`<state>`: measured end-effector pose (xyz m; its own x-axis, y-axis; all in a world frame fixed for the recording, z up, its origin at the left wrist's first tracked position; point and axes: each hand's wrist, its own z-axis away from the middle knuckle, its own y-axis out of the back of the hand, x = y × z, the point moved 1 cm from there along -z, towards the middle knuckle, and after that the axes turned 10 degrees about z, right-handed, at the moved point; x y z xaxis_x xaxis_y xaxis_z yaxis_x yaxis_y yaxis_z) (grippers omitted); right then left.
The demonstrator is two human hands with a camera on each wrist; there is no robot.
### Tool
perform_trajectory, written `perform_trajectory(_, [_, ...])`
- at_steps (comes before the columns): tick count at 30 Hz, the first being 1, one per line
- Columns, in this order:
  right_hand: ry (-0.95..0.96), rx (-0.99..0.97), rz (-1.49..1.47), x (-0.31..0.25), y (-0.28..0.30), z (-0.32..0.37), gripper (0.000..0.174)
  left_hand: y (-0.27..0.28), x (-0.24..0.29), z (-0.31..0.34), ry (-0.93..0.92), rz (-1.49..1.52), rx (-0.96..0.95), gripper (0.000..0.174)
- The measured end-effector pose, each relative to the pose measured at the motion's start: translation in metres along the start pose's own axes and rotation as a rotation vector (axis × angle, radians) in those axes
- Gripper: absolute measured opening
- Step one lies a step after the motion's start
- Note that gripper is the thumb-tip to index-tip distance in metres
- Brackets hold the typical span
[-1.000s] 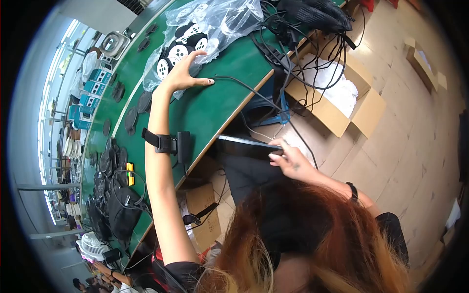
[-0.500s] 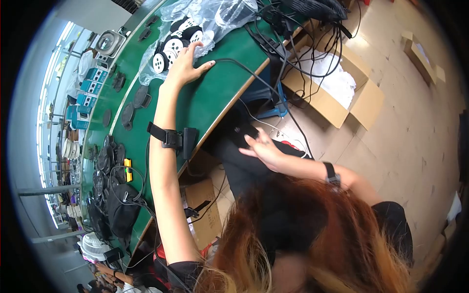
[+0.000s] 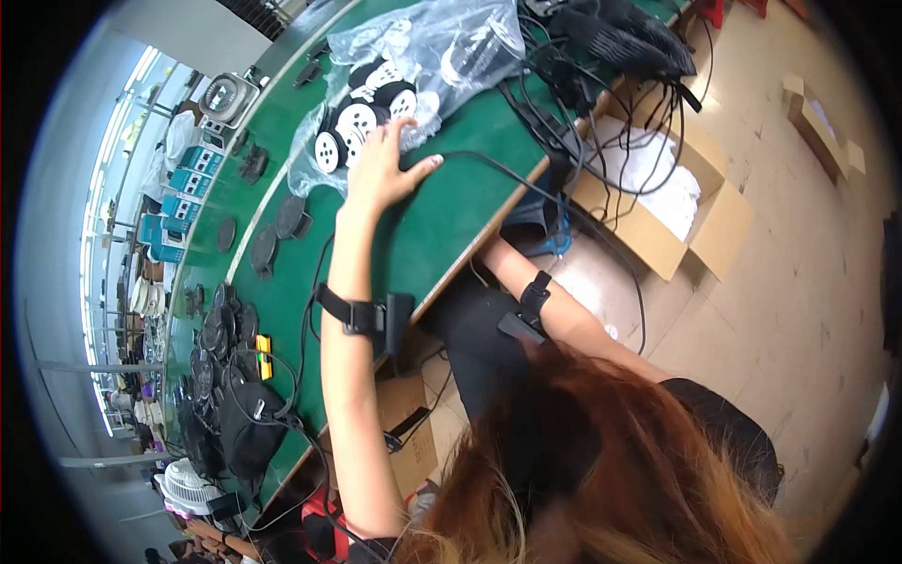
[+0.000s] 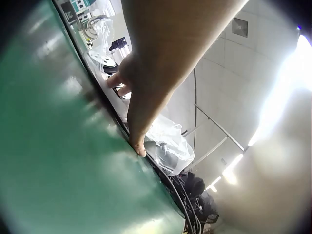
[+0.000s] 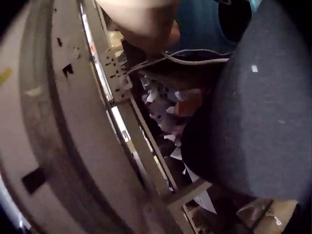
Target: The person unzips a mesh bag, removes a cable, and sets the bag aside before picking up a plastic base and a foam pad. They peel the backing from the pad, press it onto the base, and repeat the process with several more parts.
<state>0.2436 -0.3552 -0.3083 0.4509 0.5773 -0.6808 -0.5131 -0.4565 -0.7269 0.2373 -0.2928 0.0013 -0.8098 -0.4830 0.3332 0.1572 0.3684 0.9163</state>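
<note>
My left hand [image 3: 381,174] lies on the green table [image 3: 442,221] with thumb and fingers spread. Its fingertips overlap the edge of a clear plastic bag [image 3: 470,56] of black and white round discs [image 3: 359,122]. The left wrist view shows the thumb of that hand [image 4: 139,105] down at the tabletop, beside a black cable [image 4: 168,183]. My right forearm [image 3: 578,320] reaches beneath the table edge, which hides the hand in the head view. In the right wrist view, part of the right hand [image 5: 141,24] shows under the table, its fingers mostly hidden; I cannot tell what it holds.
Tangled black cables [image 3: 573,85] hang over the table's right edge above an open cardboard box [image 3: 719,221]. Dark round parts [image 3: 221,329] and a black pouch [image 3: 249,428] lie further left on the table. Below stands a blue stool [image 3: 554,235]. Dark-clothed legs [image 5: 273,112] are close by.
One second ago my right hand held a flat, dark, phone-like thing beside the table edge. It then appeared without it over the lap, and has now reached under the table. My left hand stays by the bag.
</note>
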Motion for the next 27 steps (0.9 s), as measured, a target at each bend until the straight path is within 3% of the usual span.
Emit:
perform_trajectory(12, [0.051, -0.440, 0.423, -0.069, 0.079, 0.002, 0.036, -0.002, 0.003, 0.008, 0.072, -0.012, 0.072, 0.063])
perform_trajectory(18, [0.127, -0.618, 0.621, -0.092, 0.073, -0.001, 0.035, -0.007, 0.001, 0.011, 0.066, -0.026, 0.117, 0.065])
perform_trajectory(22, [0.165, -0.713, 0.750, -0.094, 0.062, 0.013, 0.034, 0.002, -0.001, 0.012, 0.117, 0.059, 0.010, 0.067])
perform_trajectory(27, [0.240, -0.803, 0.903, -0.112, 0.057, 0.012, 0.033, 0.016, -0.016, 0.014, -0.046, 0.271, -0.043, 0.068])
